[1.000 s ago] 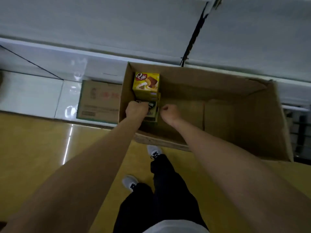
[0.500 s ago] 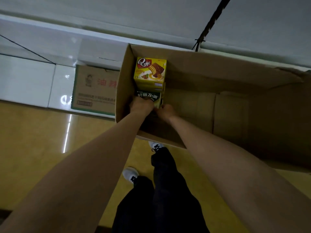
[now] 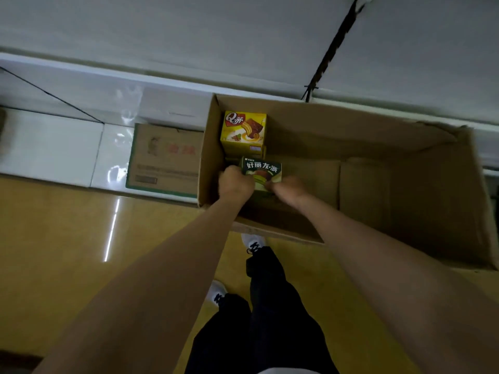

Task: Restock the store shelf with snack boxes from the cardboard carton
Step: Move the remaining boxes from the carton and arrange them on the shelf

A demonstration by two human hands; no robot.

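Both hands down inside open cardboard carton (image 3: 351, 136), at its left end. Left hand (image 3: 235, 183) closed on left edge of green snack box (image 3: 261, 172), right hand (image 3: 287, 188) closed on its lower right corner, so the grip is two-handed, fingers wrapped on the box, white lettering on its top face visible between and above the hands. Whether the green box is clear of the carton bottom cannot tell, hands blurred. Directly beyond the grip, almost touching the green box's far edge, yellow snack box (image 3: 243, 132) stands against carton's left wall in the far-left corner. To the right of the grip the carton interior is bare cardboard. Left of the grip, outside the carton wall, a smaller closed brown carton (image 3: 164, 157) with red print sits on white tile ledge (image 3: 51, 147). Below the grip, near side, yellow floor (image 3: 67, 238), person's dark trousers (image 3: 270, 306) and white shoes (image 3: 253, 240). Beyond everything, pale wall (image 3: 189, 36).
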